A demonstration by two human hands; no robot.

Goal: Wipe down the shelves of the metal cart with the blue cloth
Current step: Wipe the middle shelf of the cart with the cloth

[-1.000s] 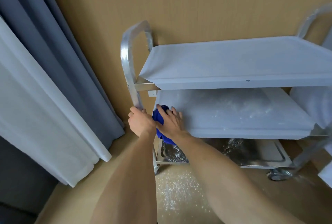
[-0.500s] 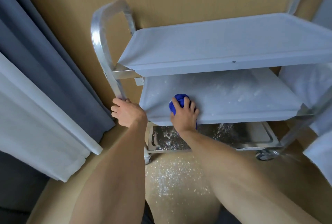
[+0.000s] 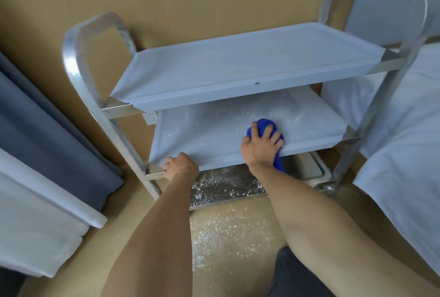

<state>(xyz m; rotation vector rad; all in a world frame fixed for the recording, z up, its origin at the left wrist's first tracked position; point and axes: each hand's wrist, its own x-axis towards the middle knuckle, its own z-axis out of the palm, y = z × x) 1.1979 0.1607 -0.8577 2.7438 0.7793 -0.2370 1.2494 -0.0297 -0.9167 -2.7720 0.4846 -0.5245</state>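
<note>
Blue cloth (image 3: 264,127), bunched under the right hand (image 3: 260,148), sits on the middle shelf (image 3: 214,135) of the metal cart (image 3: 78,63), near the front edge and right of centre, with a tail of it hanging over the lip. The right fingers (image 3: 267,131) are spread and curled over the wad, holding it down against the pale surface. The left hand (image 3: 182,165) holds the shelf's front edge near its left corner, fingers hooked over the rim, apparently steadying the wheeled frame.

White powder dusts the far part of the middle shelf beyond the cloth. More of it speckles the bottom shelf (image 3: 226,185) and the floor (image 3: 226,232) in front of the cart. The top shelf (image 3: 238,68) looks largely clean from this angle.

Judged from the scene, the middle shelf is partly done. To do the stroke well, the cloth should probably stay flat and pressed firmly, reaching to the back edge under the top shelf, then drawing residue forward in overlapping passes rather than scattering it. Gathering powder into the cloth, instead of pushing it off the lip, would likely spare the bottom shelf and floor further mess. The steadying grip seems worth keeping, since the cart could roll.
</note>
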